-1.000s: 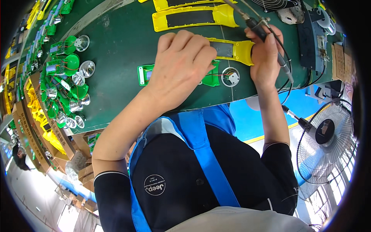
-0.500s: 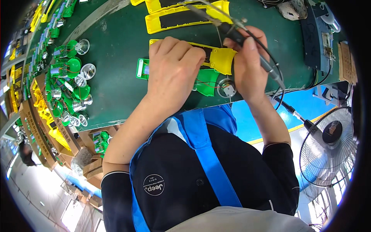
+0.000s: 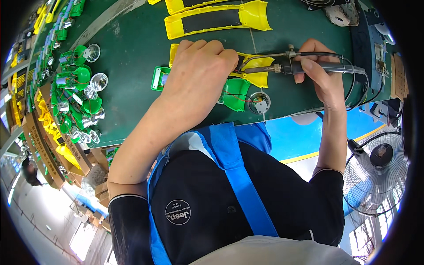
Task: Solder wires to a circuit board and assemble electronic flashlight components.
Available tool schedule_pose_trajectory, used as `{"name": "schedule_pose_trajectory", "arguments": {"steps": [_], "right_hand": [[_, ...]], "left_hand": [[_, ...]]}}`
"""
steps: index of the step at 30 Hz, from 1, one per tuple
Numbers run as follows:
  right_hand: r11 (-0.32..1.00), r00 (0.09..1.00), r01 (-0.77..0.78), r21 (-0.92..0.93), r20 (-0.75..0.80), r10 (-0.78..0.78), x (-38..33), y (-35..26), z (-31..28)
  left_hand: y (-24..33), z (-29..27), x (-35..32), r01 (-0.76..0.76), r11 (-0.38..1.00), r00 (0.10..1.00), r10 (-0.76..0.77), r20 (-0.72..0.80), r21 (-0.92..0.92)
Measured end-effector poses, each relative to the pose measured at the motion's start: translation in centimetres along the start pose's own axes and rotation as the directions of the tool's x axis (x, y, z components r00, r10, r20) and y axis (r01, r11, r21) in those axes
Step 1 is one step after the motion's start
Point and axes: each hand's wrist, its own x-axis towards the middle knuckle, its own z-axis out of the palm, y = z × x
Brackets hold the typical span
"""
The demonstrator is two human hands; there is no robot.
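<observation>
My right hand (image 3: 324,73) grips a soldering iron (image 3: 261,69) that has a thin metal feed tube (image 3: 267,55) fixed along it. The iron points left, its tip close to the fingers of my left hand (image 3: 198,75). That hand is closed, palm down, over a yellow plastic housing half (image 3: 259,80) and a green housing half (image 3: 236,93); what its fingertips hold is hidden. At the green housing's right end lies a round silver lamp head (image 3: 261,107), joined by thin red and black wires. The green housing's other end (image 3: 159,79) shows left of my wrist.
Another yellow housing half with a black strip (image 3: 212,21) lies beyond my hands. Several green housings with silver reflectors (image 3: 99,82) line the table's left side. A dark blue box (image 3: 369,48) stands at the right. A fan (image 3: 375,172) is beside the table at lower right.
My right hand has moved right and swung the soldering iron down from a steep slant to nearly level. Its tip now lies by my left fingers, which have shifted slightly.
</observation>
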Motion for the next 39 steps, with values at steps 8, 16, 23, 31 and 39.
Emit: {"name": "schedule_pose_trajectory", "arguments": {"steps": [8, 16, 23, 31, 39], "right_hand": [[1.0, 1.0, 0.015, -0.002, -0.004, -0.015, -0.2, 0.1, -0.1], [1.0, 1.0, 0.019, 0.016, 0.013, -0.019, -0.7, 0.2, 0.0], [0.979, 0.975, 0.152, 0.134, -0.182, -0.127, -2.4, 1.9, -0.1], [0.95, 0.919, 0.235, 0.206, -0.365, -0.148, -2.7, 2.5, 2.3], [0.885, 0.9, 0.354, 0.302, -0.366, -0.235, -3.3, 3.8, 1.6]], "left_hand": [[0.0, -0.5, 0.3, 0.003, 1.0, 0.999, -0.003, 0.05, 0.011], [0.0, -0.5, 0.3, 0.002, 1.0, 0.998, -0.003, 0.055, 0.023], [0.2, -0.4, 0.4, -0.002, 0.999, 0.998, 0.0, 0.059, 0.041], [-0.1, -0.4, 0.0, -0.004, 0.999, 0.999, 0.002, 0.047, 0.046], [-3.6, -6.0, -4.2, -0.354, 0.929, 0.933, 0.359, -0.031, 0.106]]}}
